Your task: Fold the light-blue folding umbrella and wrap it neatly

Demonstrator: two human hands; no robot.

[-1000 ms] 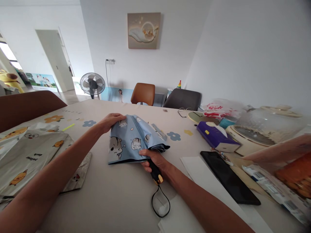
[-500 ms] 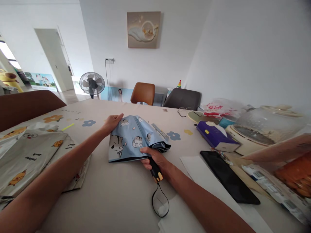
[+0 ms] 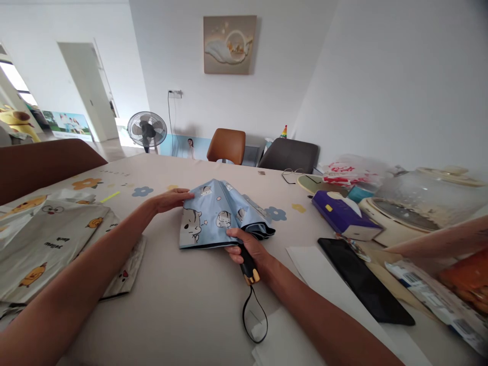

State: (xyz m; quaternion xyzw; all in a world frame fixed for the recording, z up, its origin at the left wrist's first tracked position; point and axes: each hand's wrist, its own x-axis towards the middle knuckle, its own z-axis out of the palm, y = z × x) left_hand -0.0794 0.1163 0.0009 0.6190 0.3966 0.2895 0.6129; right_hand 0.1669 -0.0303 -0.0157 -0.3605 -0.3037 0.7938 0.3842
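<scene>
A collapsed light blue umbrella [image 3: 213, 216] printed with cartoon animals lies on the table [image 3: 179, 315] in front of me. My right hand [image 3: 247, 245] is closed around its black handle, whose yellow end and black wrist loop [image 3: 254, 317] trail toward me. My left hand [image 3: 171, 199] lies flat with fingers stretched, touching the canopy's far left edge.
Folded duck-print cloths [image 3: 49, 244] lie at the left. To the right are white paper [image 3: 312, 269], a black phone [image 3: 364, 284], a purple tissue box [image 3: 345, 216], a glass-lidded cooker [image 3: 415, 203], bags and packets. Chairs [image 3: 226, 146] stand at the far side, and a fan [image 3: 147, 129] behind.
My left hand has slid from on top of the canopy's far corner down to its left edge and flattened. The right hand keeps its grip on the handle.
</scene>
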